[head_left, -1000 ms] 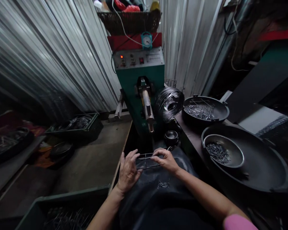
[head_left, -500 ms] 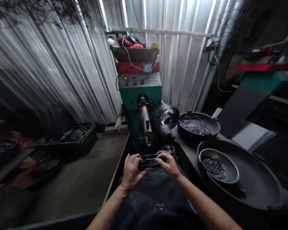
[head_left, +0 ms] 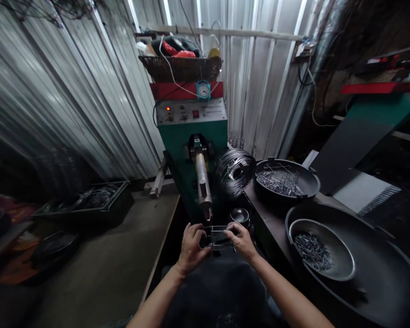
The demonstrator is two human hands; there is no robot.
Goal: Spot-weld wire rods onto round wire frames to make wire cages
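A small wire frame (head_left: 218, 231) with thin crossing rods is held between my two hands, just below the arm tip of a green spot-welding machine (head_left: 176, 143). My left hand (head_left: 192, 248) is closed on its left end, thumb below and fingers above. On the right end, my right hand (head_left: 241, 239) pinches the wire between thumb and fingers. The machine's metal electrode arm (head_left: 202, 180) points down toward the frame, with a visible gap between them. Fingers hide parts of the frame's ends.
Right of the machine stand a wire coil (head_left: 235, 172), a black pan (head_left: 310, 183) of wire pieces, and a large pan (head_left: 379, 269) holding a metal bowl (head_left: 348, 255) of short bent wires. A small metal dish (head_left: 239, 215) sits behind my right hand. A green crate (head_left: 118, 200) lies left.
My view has shifted, so the machine looks nearer and further left. My hands still hold the wire frame, now slightly lower in the picture.
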